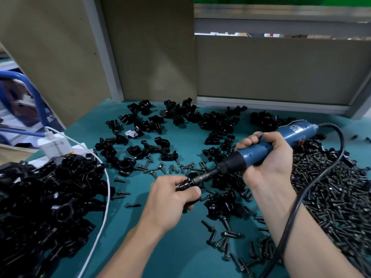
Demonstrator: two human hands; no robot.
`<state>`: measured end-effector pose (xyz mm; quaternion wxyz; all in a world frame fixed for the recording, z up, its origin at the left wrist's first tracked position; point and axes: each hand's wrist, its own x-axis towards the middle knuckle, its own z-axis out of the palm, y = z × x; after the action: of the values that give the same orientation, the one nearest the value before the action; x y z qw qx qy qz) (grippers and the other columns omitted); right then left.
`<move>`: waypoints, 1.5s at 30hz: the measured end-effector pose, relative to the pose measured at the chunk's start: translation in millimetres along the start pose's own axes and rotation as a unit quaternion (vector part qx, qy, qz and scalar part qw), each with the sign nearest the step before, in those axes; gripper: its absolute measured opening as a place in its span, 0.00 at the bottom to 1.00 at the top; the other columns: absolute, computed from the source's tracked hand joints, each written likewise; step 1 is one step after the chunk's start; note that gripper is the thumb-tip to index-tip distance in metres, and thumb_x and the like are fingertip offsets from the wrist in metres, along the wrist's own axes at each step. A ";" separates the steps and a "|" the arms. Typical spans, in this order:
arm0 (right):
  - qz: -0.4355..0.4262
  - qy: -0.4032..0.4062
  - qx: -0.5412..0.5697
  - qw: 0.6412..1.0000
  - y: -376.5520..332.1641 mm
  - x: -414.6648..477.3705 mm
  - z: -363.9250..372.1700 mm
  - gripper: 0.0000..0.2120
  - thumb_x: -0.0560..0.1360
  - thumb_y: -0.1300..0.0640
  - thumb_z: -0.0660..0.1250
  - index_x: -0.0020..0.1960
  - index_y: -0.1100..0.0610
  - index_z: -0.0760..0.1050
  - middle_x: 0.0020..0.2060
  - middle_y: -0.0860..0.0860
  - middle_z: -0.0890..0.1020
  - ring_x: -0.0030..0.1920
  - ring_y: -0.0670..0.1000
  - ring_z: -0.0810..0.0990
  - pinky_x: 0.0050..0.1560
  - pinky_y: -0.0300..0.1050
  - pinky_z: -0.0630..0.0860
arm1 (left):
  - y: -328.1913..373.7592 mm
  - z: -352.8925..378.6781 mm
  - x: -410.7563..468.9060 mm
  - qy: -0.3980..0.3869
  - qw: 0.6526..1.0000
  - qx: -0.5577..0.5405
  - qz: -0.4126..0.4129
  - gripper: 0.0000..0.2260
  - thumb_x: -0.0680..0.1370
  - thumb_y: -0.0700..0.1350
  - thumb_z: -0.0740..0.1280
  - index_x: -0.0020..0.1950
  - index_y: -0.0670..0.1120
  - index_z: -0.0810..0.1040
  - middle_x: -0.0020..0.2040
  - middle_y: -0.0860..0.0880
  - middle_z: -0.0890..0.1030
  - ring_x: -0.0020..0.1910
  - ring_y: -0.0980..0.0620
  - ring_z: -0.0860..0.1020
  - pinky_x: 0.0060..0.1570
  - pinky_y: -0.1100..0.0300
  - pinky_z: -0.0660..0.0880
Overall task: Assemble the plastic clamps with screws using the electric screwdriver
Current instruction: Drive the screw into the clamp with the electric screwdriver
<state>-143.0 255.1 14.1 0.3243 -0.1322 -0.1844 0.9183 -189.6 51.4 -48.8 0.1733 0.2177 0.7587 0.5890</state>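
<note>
My right hand (267,155) grips the blue electric screwdriver (267,146) around its barrel, tip slanting down to the left. Its bit (200,177) meets a black screw (183,186) that my left hand (172,199) pinches against a small black plastic clamp (191,201), mostly hidden under my fingers. Loose black clamp halves (152,125) are scattered across the far part of the teal table (160,247). A big heap of black screws (337,197) lies to the right, and more screws (166,168) lie in the middle.
A pile of black clamps (50,207) fills the near left. A white charger (54,145) and its white cable (104,207) run along that pile. The screwdriver's black cord (305,201) loops over my right forearm. Brown board panels (152,47) wall the table's back.
</note>
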 end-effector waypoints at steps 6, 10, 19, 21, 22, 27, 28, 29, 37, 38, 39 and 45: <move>-0.009 0.007 -0.012 1.000 6.9 -0.2 -1.5 0.09 0.62 0.63 0.68 0.39 0.57 0.69 0.31 0.51 0.73 0.29 0.51 0.74 0.35 0.42 0.75 | -3.3 2.8 -1.5 0.028 0.999 0.027 0.002 0.13 0.68 0.53 0.74 0.35 0.43 0.79 0.29 0.44 0.81 0.29 0.50 0.78 0.35 0.53 0.75; -0.012 0.002 -0.012 1.000 7.4 -0.4 -2.2 0.09 0.62 0.63 0.67 0.39 0.58 0.68 0.31 0.51 0.72 0.29 0.51 0.73 0.35 0.41 0.75 | -5.2 5.8 -1.3 0.035 0.999 0.028 0.009 0.15 0.68 0.53 0.74 0.35 0.42 0.78 0.30 0.41 0.80 0.28 0.50 0.74 0.34 0.53 0.72; -0.018 -0.009 -0.010 1.000 10.1 -0.9 -0.3 0.07 0.72 0.65 0.62 0.37 0.58 0.69 0.30 0.52 0.72 0.28 0.51 0.73 0.33 0.42 0.74 | -7.1 8.1 -4.1 0.044 0.999 0.013 0.003 0.13 0.68 0.53 0.75 0.35 0.44 0.79 0.28 0.47 0.78 0.29 0.49 0.75 0.36 0.52 0.74; -0.017 -0.014 -0.007 1.000 10.5 -1.3 0.4 0.07 0.72 0.65 0.62 0.37 0.58 0.69 0.30 0.51 0.72 0.28 0.51 0.73 0.33 0.42 0.74 | -6.2 8.0 -4.3 0.040 0.999 0.004 0.002 0.14 0.68 0.52 0.74 0.35 0.43 0.78 0.27 0.48 0.77 0.29 0.49 0.74 0.35 0.52 0.73; -0.017 -0.015 -0.006 1.000 10.8 -1.5 0.3 0.07 0.72 0.65 0.62 0.37 0.58 0.69 0.30 0.51 0.72 0.28 0.51 0.73 0.33 0.42 0.74 | -5.9 8.1 -4.4 0.041 0.999 0.003 0.002 0.14 0.68 0.52 0.74 0.35 0.42 0.77 0.26 0.49 0.77 0.29 0.49 0.74 0.35 0.52 0.72; -0.016 -0.016 -0.003 1.000 12.1 -3.5 0.4 0.08 0.72 0.65 0.61 0.36 0.57 0.70 0.30 0.51 0.73 0.28 0.51 0.72 0.33 0.42 0.74 | -4.8 8.3 -6.6 0.045 0.999 0.008 0.001 0.15 0.68 0.52 0.74 0.35 0.41 0.77 0.26 0.48 0.77 0.29 0.50 0.73 0.35 0.52 0.73; -0.017 -0.016 -0.003 1.000 12.6 -3.7 0.6 0.08 0.72 0.66 0.61 0.36 0.57 0.70 0.30 0.51 0.73 0.28 0.51 0.72 0.33 0.42 0.74 | -4.5 8.2 -6.6 0.046 0.999 0.010 0.000 0.15 0.67 0.52 0.74 0.35 0.41 0.78 0.26 0.48 0.77 0.29 0.50 0.74 0.35 0.52 0.73; -0.018 -0.017 -0.004 1.000 12.9 -4.1 0.8 0.08 0.72 0.66 0.61 0.36 0.57 0.70 0.30 0.51 0.73 0.28 0.51 0.72 0.34 0.42 0.74 | -4.3 7.9 -6.5 0.047 0.999 0.014 -0.002 0.14 0.67 0.52 0.75 0.35 0.42 0.78 0.27 0.48 0.78 0.29 0.49 0.74 0.35 0.52 0.74; -0.020 -0.025 -0.010 0.999 13.9 -6.6 2.8 0.06 0.70 0.66 0.62 0.38 0.57 0.69 0.30 0.52 0.73 0.28 0.51 0.73 0.33 0.42 0.74 | -1.6 6.8 -7.8 0.049 0.999 0.019 -0.009 0.14 0.66 0.51 0.75 0.35 0.41 0.78 0.27 0.47 0.78 0.28 0.50 0.74 0.34 0.52 0.73; -0.021 -0.027 -0.011 0.999 13.9 -6.7 3.6 0.06 0.70 0.66 0.62 0.37 0.57 0.69 0.30 0.51 0.72 0.28 0.51 0.72 0.33 0.42 0.74 | -1.3 6.7 -7.8 0.048 0.999 0.019 -0.009 0.15 0.66 0.51 0.75 0.35 0.40 0.78 0.27 0.47 0.78 0.28 0.50 0.74 0.34 0.52 0.72; -0.021 -0.030 -0.011 0.999 13.9 -6.9 4.4 0.06 0.70 0.66 0.62 0.37 0.57 0.69 0.30 0.51 0.72 0.28 0.51 0.72 0.33 0.42 0.74 | -1.0 6.7 -7.9 0.048 0.999 0.019 -0.011 0.15 0.66 0.51 0.75 0.35 0.40 0.78 0.27 0.47 0.78 0.28 0.49 0.74 0.34 0.52 0.72; -0.025 -0.028 -0.020 0.999 13.7 -9.4 5.7 0.07 0.70 0.66 0.60 0.36 0.57 0.69 0.30 0.51 0.71 0.28 0.51 0.71 0.32 0.41 0.72 | 2.8 6.5 -9.4 0.043 0.999 0.017 -0.023 0.14 0.65 0.51 0.75 0.35 0.40 0.79 0.27 0.47 0.78 0.28 0.50 0.77 0.33 0.56 0.73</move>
<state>-145.5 237.8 14.5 0.3388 -0.1080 -0.2152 0.9095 -177.9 52.3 -47.6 0.1503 0.1775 0.7799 0.5811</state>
